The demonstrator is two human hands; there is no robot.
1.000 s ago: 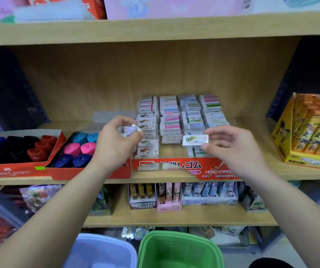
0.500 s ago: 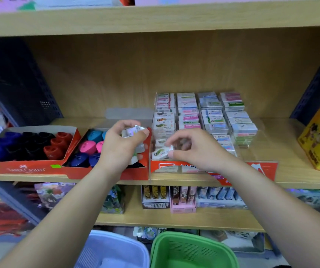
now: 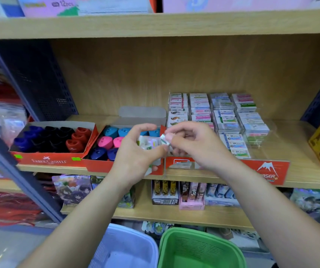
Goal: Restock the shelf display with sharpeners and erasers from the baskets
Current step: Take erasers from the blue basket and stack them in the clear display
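Lettering on the red box (image 3: 48, 161) reads FABER-CASTELL; right of it, left hand (image 3: 134, 153) grips perhaps three erasers (image 3: 148, 142), right hand (image 3: 194, 144) pinches another eraser (image 3: 164, 140).

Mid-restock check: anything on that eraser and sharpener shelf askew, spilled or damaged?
Nothing stands out. The eraser stacks sit in tidy rows, the sharpeners sit in their red boxes, and the left hand and right hand hold the loose erasers.

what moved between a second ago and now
The right hand swung left from the display tray over to the left hand, and now pinches a small eraser at the bunch of erasers gripped there. The left hand kept its grip; the sharpener boxes stayed put.
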